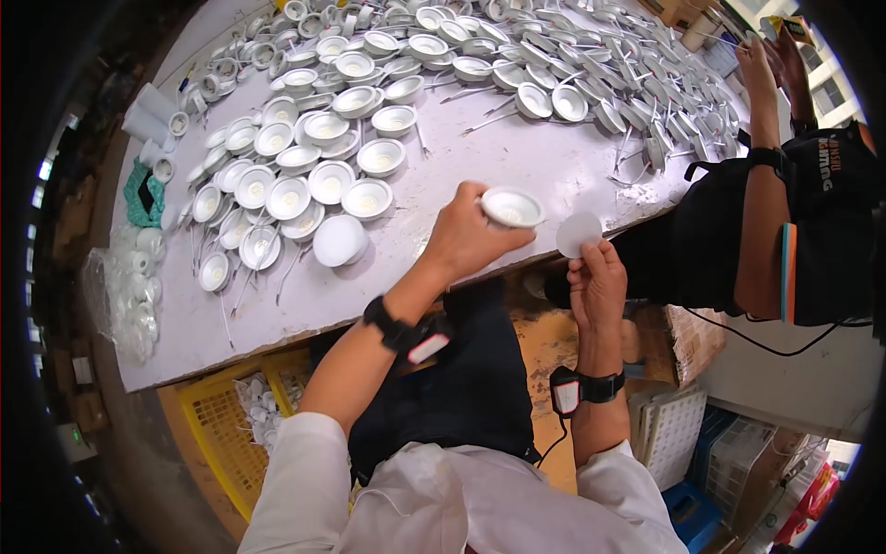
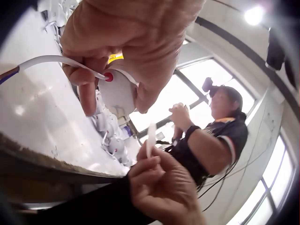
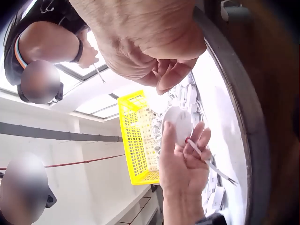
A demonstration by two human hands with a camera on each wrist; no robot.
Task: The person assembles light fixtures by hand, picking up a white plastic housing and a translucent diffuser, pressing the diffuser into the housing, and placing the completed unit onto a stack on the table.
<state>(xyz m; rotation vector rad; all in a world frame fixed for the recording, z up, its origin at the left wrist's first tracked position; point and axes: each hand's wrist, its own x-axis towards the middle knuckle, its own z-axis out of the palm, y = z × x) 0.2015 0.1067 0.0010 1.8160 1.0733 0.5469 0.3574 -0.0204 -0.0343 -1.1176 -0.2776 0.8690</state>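
1. Near the front edge of the table (image 1: 554,152): left hand (image 1: 466,235) grips white round fitting (image 1: 513,209), hollow face up; wire (image 2: 47,58) leaves its body at a red collar.
2. Right hand (image 1: 598,282) pinches thin white disc (image 1: 578,233) between thumb and fingers, just beside the fitting, not touching it.
3. White round piece (image 1: 340,241) on table, beside grouped fittings (image 1: 253,186), left of left hand.
4. Yellow basket (image 1: 214,439) below table edge, at left, holds white parts.
5. Another person (image 1: 821,222), dark shirt, stands at right, hands raised.
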